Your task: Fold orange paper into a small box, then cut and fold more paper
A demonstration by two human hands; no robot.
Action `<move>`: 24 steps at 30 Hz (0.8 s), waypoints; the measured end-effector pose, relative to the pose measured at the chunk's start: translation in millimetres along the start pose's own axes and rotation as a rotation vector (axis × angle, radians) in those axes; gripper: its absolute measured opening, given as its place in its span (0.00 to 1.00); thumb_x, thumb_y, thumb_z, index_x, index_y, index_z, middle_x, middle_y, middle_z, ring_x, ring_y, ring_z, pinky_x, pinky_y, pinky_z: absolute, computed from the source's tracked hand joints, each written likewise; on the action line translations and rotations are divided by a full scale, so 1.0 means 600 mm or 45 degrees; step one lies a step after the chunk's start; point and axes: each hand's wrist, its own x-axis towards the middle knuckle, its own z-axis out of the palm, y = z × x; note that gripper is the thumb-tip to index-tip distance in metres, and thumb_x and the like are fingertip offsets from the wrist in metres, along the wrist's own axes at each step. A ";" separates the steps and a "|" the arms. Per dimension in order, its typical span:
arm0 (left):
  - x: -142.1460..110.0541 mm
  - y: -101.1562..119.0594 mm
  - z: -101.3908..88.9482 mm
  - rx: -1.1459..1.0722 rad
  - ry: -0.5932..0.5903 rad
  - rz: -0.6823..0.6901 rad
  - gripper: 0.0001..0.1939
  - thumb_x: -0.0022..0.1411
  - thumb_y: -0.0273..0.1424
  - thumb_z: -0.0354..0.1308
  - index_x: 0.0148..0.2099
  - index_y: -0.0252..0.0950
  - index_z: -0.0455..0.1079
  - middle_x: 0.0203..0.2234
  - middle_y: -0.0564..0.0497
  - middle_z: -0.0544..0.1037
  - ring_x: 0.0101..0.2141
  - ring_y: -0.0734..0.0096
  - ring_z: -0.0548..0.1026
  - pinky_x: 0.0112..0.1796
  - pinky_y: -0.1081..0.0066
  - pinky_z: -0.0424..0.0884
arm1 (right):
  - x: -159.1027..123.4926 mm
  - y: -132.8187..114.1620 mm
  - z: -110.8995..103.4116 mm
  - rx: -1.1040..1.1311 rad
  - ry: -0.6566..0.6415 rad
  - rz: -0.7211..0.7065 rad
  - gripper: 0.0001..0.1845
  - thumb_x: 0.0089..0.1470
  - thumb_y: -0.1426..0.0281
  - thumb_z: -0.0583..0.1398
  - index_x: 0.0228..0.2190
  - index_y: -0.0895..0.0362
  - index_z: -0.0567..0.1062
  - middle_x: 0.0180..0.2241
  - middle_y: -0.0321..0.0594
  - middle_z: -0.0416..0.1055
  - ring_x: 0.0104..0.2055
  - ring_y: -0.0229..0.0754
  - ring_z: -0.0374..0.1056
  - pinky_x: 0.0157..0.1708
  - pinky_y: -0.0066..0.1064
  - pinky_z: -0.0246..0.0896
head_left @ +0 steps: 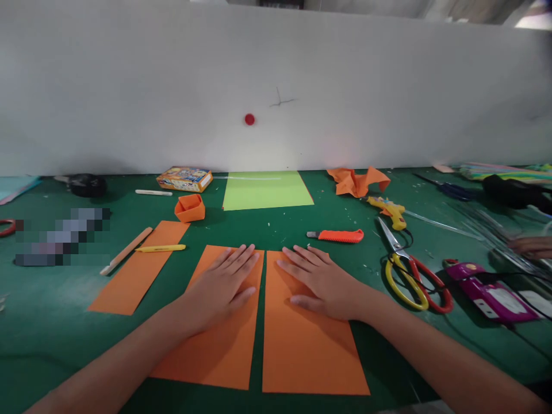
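Two sheets of orange paper lie side by side on the green table, a narrow strip of green between them. My left hand (222, 287) rests flat on the left orange sheet (211, 356), its fingers stretched out. On the right orange sheet (310, 362), my right hand (321, 282) lies flat with fingers apart. Neither hand holds anything. Beyond my right hand is an orange box cutter (340, 236), its blade tip showing. A narrower orange strip (138, 276) lies to the left, with a yellow pen (160, 248) and a wooden stick (127, 250) across it.
Farther back are a small box (185, 179), a folded orange paper piece (190, 208), a light green sheet (267, 191) and crumpled orange paper (359, 182). Scissors (409, 270), a yellow glue gun (390, 211) and a purple power strip (491, 293) lie right, near another person's hand (532, 247).
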 end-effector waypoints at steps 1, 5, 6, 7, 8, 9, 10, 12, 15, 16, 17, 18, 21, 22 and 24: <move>-0.001 -0.001 -0.002 -0.007 0.006 0.001 0.34 0.76 0.47 0.40 0.77 0.41 0.41 0.74 0.49 0.46 0.72 0.56 0.48 0.70 0.54 0.47 | 0.000 0.001 -0.001 0.006 -0.007 -0.003 0.41 0.67 0.43 0.46 0.72 0.50 0.49 0.74 0.42 0.38 0.75 0.56 0.37 0.71 0.56 0.37; -0.003 0.003 -0.013 -0.037 0.042 0.029 0.33 0.75 0.47 0.44 0.76 0.44 0.46 0.73 0.49 0.46 0.71 0.54 0.52 0.69 0.53 0.52 | -0.002 0.000 -0.006 0.013 -0.049 -0.013 0.39 0.69 0.45 0.44 0.72 0.51 0.50 0.74 0.43 0.39 0.75 0.56 0.36 0.71 0.57 0.37; -0.004 0.005 -0.017 -0.047 0.035 0.043 0.33 0.74 0.47 0.46 0.75 0.44 0.49 0.73 0.49 0.46 0.71 0.53 0.53 0.68 0.54 0.53 | -0.003 0.000 -0.007 0.014 -0.047 -0.015 0.38 0.69 0.46 0.44 0.72 0.51 0.50 0.74 0.43 0.39 0.75 0.56 0.36 0.71 0.57 0.38; -0.004 0.007 -0.021 -0.057 0.023 0.058 0.32 0.74 0.47 0.47 0.74 0.44 0.53 0.73 0.49 0.47 0.70 0.53 0.54 0.68 0.54 0.55 | -0.003 -0.001 -0.007 0.014 -0.040 -0.015 0.38 0.69 0.47 0.44 0.72 0.51 0.50 0.74 0.44 0.40 0.75 0.56 0.36 0.71 0.57 0.39; -0.004 0.009 -0.025 -0.066 0.010 0.074 0.31 0.73 0.46 0.48 0.73 0.45 0.55 0.73 0.50 0.47 0.70 0.53 0.54 0.68 0.54 0.55 | -0.003 -0.002 -0.007 0.010 -0.035 -0.013 0.38 0.70 0.47 0.44 0.72 0.51 0.50 0.74 0.44 0.40 0.75 0.56 0.36 0.71 0.58 0.40; -0.004 0.012 -0.029 -0.074 0.002 0.086 0.29 0.73 0.45 0.49 0.72 0.45 0.58 0.73 0.50 0.48 0.70 0.53 0.55 0.68 0.53 0.55 | -0.003 -0.003 -0.006 0.004 -0.033 -0.010 0.38 0.70 0.47 0.45 0.72 0.51 0.51 0.74 0.45 0.40 0.75 0.56 0.37 0.71 0.58 0.40; -0.004 0.014 -0.033 -0.084 -0.004 0.095 0.27 0.73 0.44 0.49 0.71 0.46 0.60 0.73 0.51 0.50 0.70 0.53 0.56 0.68 0.53 0.55 | -0.003 -0.004 -0.006 -0.007 -0.038 -0.007 0.38 0.69 0.47 0.45 0.71 0.52 0.51 0.74 0.46 0.40 0.75 0.57 0.37 0.70 0.57 0.41; -0.003 0.017 -0.039 -0.119 -0.006 0.099 0.25 0.74 0.41 0.48 0.69 0.47 0.63 0.73 0.53 0.52 0.69 0.55 0.59 0.66 0.53 0.58 | -0.003 -0.007 -0.006 -0.034 -0.038 -0.001 0.37 0.70 0.48 0.47 0.71 0.54 0.54 0.74 0.47 0.42 0.75 0.58 0.39 0.70 0.57 0.44; -0.001 0.011 -0.049 -0.190 0.034 0.051 0.22 0.74 0.40 0.46 0.65 0.48 0.68 0.71 0.54 0.57 0.65 0.58 0.66 0.61 0.58 0.67 | -0.006 -0.009 -0.011 -0.062 -0.008 -0.004 0.34 0.69 0.51 0.50 0.69 0.54 0.59 0.72 0.49 0.48 0.73 0.58 0.45 0.68 0.57 0.48; 0.000 0.004 -0.054 -0.195 0.067 0.013 0.22 0.74 0.40 0.45 0.64 0.47 0.69 0.70 0.53 0.59 0.63 0.58 0.68 0.60 0.60 0.68 | -0.007 -0.008 -0.013 -0.061 -0.001 -0.012 0.33 0.69 0.52 0.51 0.68 0.54 0.61 0.72 0.48 0.50 0.73 0.58 0.47 0.68 0.57 0.50; 0.000 -0.005 -0.060 -0.181 0.109 -0.039 0.22 0.73 0.40 0.45 0.63 0.47 0.71 0.69 0.53 0.62 0.62 0.57 0.70 0.59 0.59 0.69 | -0.009 -0.006 -0.017 -0.051 0.005 -0.022 0.32 0.69 0.53 0.52 0.68 0.53 0.62 0.71 0.47 0.52 0.72 0.57 0.49 0.67 0.56 0.51; -0.001 -0.018 -0.067 -0.151 0.156 -0.111 0.22 0.73 0.40 0.46 0.62 0.45 0.71 0.68 0.52 0.64 0.61 0.56 0.71 0.58 0.59 0.69 | -0.011 -0.003 -0.020 -0.035 0.008 -0.031 0.31 0.69 0.54 0.53 0.67 0.52 0.63 0.71 0.45 0.54 0.72 0.56 0.50 0.67 0.56 0.52; -0.011 -0.074 -0.093 -0.043 0.245 -0.398 0.25 0.71 0.44 0.45 0.62 0.44 0.72 0.65 0.51 0.70 0.60 0.52 0.71 0.58 0.56 0.68 | -0.016 0.008 -0.029 0.041 0.013 -0.046 0.28 0.69 0.56 0.54 0.66 0.50 0.66 0.69 0.41 0.58 0.71 0.54 0.54 0.67 0.53 0.54; -0.018 -0.097 -0.101 -0.011 0.227 -0.490 0.26 0.70 0.45 0.46 0.63 0.43 0.70 0.62 0.49 0.73 0.60 0.51 0.71 0.57 0.56 0.67 | -0.017 0.013 -0.032 0.066 0.013 -0.053 0.27 0.69 0.56 0.55 0.65 0.50 0.67 0.68 0.40 0.60 0.70 0.53 0.55 0.67 0.53 0.55; -0.036 -0.143 -0.113 0.079 0.109 -0.679 0.27 0.70 0.44 0.47 0.64 0.40 0.69 0.61 0.46 0.74 0.58 0.48 0.72 0.57 0.52 0.65 | -0.018 0.022 -0.035 0.118 0.025 -0.081 0.26 0.69 0.55 0.54 0.63 0.50 0.70 0.66 0.40 0.64 0.69 0.53 0.57 0.66 0.53 0.55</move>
